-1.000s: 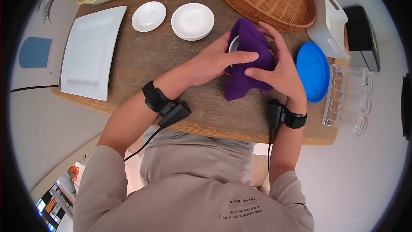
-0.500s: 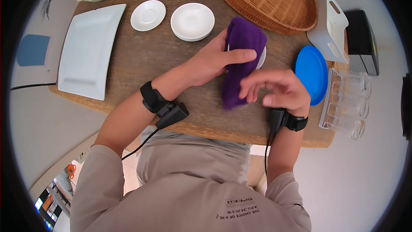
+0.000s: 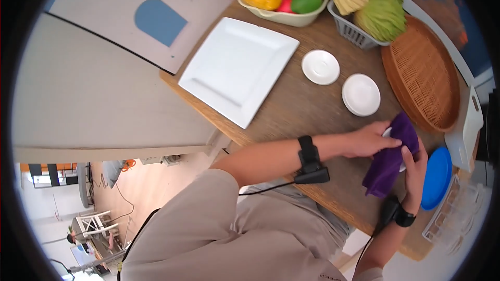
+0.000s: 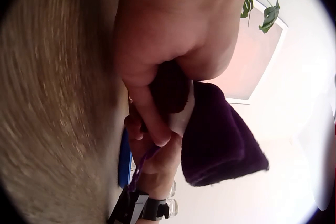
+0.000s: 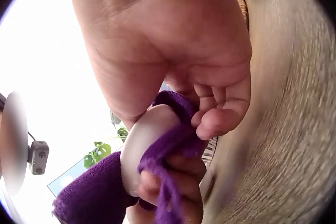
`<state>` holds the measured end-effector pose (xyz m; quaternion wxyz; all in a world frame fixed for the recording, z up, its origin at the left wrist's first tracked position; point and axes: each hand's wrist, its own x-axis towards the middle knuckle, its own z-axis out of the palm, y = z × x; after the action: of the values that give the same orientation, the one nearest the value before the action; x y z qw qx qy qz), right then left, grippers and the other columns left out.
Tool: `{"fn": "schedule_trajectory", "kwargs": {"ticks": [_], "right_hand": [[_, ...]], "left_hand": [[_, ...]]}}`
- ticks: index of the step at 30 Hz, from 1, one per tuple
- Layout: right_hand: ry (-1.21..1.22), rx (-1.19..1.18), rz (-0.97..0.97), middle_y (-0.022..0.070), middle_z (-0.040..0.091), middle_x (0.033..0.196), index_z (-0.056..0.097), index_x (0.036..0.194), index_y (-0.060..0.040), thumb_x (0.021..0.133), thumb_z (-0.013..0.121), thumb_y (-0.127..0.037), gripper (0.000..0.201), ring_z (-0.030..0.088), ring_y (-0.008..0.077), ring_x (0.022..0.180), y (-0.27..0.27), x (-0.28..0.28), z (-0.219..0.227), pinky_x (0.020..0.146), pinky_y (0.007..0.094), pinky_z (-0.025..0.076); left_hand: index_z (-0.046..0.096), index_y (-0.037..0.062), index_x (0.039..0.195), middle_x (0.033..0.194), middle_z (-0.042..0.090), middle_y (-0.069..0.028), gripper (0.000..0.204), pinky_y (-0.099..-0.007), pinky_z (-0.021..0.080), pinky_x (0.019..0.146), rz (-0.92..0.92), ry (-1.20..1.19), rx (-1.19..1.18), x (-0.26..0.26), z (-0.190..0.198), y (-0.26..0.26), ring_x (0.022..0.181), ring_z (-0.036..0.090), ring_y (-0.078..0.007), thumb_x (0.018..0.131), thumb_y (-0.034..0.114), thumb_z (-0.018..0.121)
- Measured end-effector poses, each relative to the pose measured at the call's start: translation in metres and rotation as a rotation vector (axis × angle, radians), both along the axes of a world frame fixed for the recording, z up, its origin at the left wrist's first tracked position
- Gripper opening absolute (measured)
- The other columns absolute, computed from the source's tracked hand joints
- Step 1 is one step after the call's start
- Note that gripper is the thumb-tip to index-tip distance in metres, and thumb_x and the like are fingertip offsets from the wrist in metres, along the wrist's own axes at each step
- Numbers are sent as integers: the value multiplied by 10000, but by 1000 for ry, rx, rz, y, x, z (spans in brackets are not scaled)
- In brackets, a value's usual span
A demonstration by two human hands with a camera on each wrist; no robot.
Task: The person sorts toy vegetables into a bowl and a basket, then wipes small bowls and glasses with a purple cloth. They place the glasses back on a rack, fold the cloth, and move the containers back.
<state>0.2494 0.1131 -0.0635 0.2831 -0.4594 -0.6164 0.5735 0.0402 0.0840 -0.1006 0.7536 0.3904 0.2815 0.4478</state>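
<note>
A white dish [image 5: 140, 142], its rounded side showing, is partly wrapped in a purple cloth [image 3: 384, 169] above the table. My left hand [image 3: 367, 139] grips dish and cloth together, thumb on top of the cloth and fingers underneath. From the other side my right hand [image 3: 415, 170] holds the cloth against the dish, its thumb lying over the fabric. One end of the cloth hangs toward the table's front edge. In the right wrist view, curled right fingers [image 5: 220, 121] lie beside the dish. The cloth hides much of the dish.
A white square plate [image 3: 234, 73], a saucer [image 3: 320, 66] and stacked white bowls [image 3: 361, 94] stand on the wooden table [image 3: 281, 114]. Behind are a fruit basin [image 3: 281, 18], a grey vegetable basket [image 3: 357, 34] and a wicker tray [image 3: 424, 73]. A blue plate [image 3: 436, 179] and glasses [image 3: 455, 213] stand right.
The head view has swung left. My right hand let go of the cloth half a second ago and now holds it again; the left hand has kept its grip on the dish.
</note>
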Motion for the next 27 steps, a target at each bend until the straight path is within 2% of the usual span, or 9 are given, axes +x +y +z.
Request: {"fn": "schedule_trajectory", "kwargs": {"ticks": [7,11,13,14,17,19,21,23,27], "right_hand": [[197,-124,-146,134,611,1318,493,1416,49,894,726,-200,623,567,210,1224,-4,11,-11,1082,349,405],[259,-153,-80,115,679,1216,571,1346,44,918,693,-142,482,642,196,1116,-9,-1,-2,988,336,488],[226,-93,-111,77,689,1171,604,1297,27,945,675,-142,396,633,159,1048,-6,-3,-3,942,313,488],[172,-47,-135,71,689,1163,602,1301,21,958,670,-157,392,627,153,1048,-3,-1,-7,952,311,484],[222,0,-151,60,688,1137,587,1309,17,974,674,-155,386,618,117,1049,0,-8,-14,936,292,485],[269,-17,-122,69,680,1141,551,1341,18,973,686,-161,430,623,117,1049,0,-9,-11,925,286,490],[330,75,-72,83,668,1166,520,1363,17,939,727,-194,516,636,141,1041,-2,-10,-7,914,291,503],[271,239,-27,83,663,1180,520,1360,12,918,749,-207,544,634,147,1052,-2,-13,-4,920,290,500],[150,55,-35,79,660,1166,523,1362,4,867,728,-140,554,612,147,1090,-1,-6,0,958,294,477]], "left_hand": [[555,5,1325,1158,663,-104,394,-336,500,938,36,268,203,3,5,-1,1061,604,-146,1049,286,558],[591,-24,1200,950,695,-90,554,-306,547,665,121,418,130,-2,12,-2,812,637,-121,928,440,725],[531,2,1303,1033,690,-64,596,-272,576,679,58,230,-33,-8,38,-9,859,666,-117,886,337,795],[474,13,1373,1160,662,-69,688,-292,577,798,-7,247,-15,-7,23,-6,987,653,-130,847,266,838],[426,-1,1428,1177,648,-71,721,-327,492,1004,111,252,172,-4,5,-9,1112,610,-153,842,141,822],[581,-16,1241,932,694,-44,344,-250,540,628,98,302,95,-7,-4,-5,735,654,-93,941,114,687],[619,-14,1127,765,673,-28,215,-228,445,446,56,328,19,-10,14,-4,523,583,-72,981,145,621],[622,-17,1084,733,666,-34,188,-231,441,426,-16,366,-28,-11,26,-4,501,584,-81,992,144,591],[617,-23,1027,703,661,-53,165,-242,463,415,-61,403,-28,-11,19,-4,498,609,-107,993,129,563]]}}
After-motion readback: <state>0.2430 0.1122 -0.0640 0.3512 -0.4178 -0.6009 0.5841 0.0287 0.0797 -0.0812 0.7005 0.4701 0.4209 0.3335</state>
